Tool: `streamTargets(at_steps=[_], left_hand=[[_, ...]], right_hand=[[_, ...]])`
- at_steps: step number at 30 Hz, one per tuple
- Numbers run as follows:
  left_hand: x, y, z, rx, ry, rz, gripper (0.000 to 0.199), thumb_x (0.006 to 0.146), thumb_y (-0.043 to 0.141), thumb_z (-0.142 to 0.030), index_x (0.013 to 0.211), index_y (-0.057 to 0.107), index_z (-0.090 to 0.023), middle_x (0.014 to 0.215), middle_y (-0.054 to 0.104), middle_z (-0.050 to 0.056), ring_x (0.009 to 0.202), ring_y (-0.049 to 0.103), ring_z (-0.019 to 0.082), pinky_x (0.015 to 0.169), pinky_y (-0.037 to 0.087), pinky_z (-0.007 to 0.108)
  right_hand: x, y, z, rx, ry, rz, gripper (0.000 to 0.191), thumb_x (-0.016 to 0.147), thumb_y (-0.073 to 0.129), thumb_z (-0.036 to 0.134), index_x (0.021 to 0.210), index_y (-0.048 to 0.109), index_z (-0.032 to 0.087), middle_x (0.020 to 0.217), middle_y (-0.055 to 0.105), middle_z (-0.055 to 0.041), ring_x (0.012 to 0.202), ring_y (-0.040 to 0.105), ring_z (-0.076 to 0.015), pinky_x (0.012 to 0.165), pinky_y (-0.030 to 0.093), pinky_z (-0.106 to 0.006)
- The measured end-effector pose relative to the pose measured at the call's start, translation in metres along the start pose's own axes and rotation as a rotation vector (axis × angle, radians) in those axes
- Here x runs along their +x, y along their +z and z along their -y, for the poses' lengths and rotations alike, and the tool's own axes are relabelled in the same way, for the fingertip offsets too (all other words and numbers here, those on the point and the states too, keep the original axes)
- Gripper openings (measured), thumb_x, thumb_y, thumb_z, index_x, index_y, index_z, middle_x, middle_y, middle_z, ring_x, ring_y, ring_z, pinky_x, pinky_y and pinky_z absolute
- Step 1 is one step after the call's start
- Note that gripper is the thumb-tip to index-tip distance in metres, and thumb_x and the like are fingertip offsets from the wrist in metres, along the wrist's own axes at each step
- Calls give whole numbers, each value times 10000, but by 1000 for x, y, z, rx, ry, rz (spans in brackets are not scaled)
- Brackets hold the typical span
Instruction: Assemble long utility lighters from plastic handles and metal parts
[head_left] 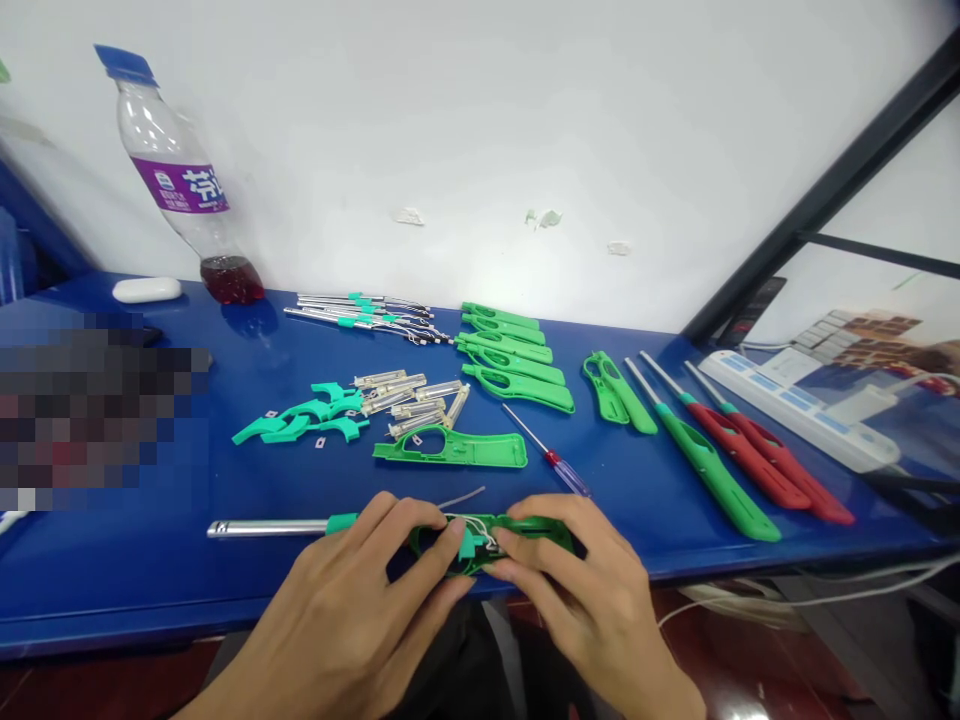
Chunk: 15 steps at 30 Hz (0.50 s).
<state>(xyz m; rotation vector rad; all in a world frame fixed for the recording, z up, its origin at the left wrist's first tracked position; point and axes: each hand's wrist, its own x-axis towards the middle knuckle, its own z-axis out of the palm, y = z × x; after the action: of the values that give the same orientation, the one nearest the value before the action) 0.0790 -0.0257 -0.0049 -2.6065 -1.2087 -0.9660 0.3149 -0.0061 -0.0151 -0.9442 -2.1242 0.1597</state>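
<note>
At the table's front edge my left hand (352,590) is closed on an open green lighter shell (559,532). A silver metal tube (270,528) with a teal collar sticks out of the shell to the left. Near my left thumb and fingertips a teal trigger piece (469,545) sits in the shell. My right hand (589,575) grips the right part of the same shell, its fingertips at thin white wires (490,544). Fingers hide much of the inside. Just beyond lies another green half shell (480,450), beside a screwdriver (551,455).
Several teal triggers (289,427), clear fuel tanks (409,402), wired metal tubes (360,318) and green shells (517,375) lie behind. Assembled lighters (705,475) and a power strip (795,410) are right. A drink bottle (180,190) stands back left.
</note>
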Motion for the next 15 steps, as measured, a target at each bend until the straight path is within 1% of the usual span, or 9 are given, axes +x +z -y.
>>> streamTargets(at_steps=[2, 5, 7, 9, 12, 15], left_hand=[[1, 1, -1, 11, 4, -9, 208, 1057, 539, -170, 1237, 639, -150, 1061, 644, 96, 916, 595, 234, 694, 553, 340], [1, 2, -2, -8, -11, 4, 243, 1039, 541, -124, 1262, 633, -150, 1111, 634, 112, 962, 580, 245, 702, 541, 339], [1, -1, -2, -45, -43, 33, 279, 1032, 522, -99, 1279, 627, -173, 1145, 623, 110, 974, 575, 242, 714, 543, 340], [3, -7, 1, -85, -71, 49, 308, 1029, 497, -86, 1286, 624, -197, 1174, 615, 104, 997, 579, 238, 765, 556, 354], [4, -21, 13, -76, -81, 35, 328, 1033, 474, -97, 1274, 640, -245, 1168, 636, 78, 1022, 604, 231, 798, 563, 344], [2, -33, 30, -42, -95, 39, 293, 1038, 496, -140, 1218, 673, -288, 1125, 668, 38, 1015, 629, 218, 789, 561, 316]], right_hand=[[0, 0, 0, 4, 24, 10, 69, 1007, 695, 238, 1044, 750, 224, 1063, 724, -81, 967, 699, -239, 822, 570, -383], [2, 1, 0, 20, 45, 8, 50, 1004, 700, 258, 1024, 743, 241, 1049, 730, -61, 960, 705, -235, 827, 567, -380], [2, 1, 0, 28, 55, 5, 45, 1004, 701, 260, 1019, 741, 249, 1045, 730, -54, 957, 709, -233, 827, 569, -380], [2, 0, 0, 28, 69, 3, 56, 1000, 707, 281, 1042, 739, 263, 1070, 726, -52, 977, 712, -239, 847, 580, -389], [5, -7, 1, 9, 95, 11, 179, 982, 723, 374, 1145, 723, 301, 1217, 684, -69, 1082, 707, -267, 910, 606, -418], [20, -23, 8, -48, 97, 16, 300, 972, 718, 419, 1255, 691, 323, 1364, 594, -97, 1212, 669, -304, 957, 624, -440]])
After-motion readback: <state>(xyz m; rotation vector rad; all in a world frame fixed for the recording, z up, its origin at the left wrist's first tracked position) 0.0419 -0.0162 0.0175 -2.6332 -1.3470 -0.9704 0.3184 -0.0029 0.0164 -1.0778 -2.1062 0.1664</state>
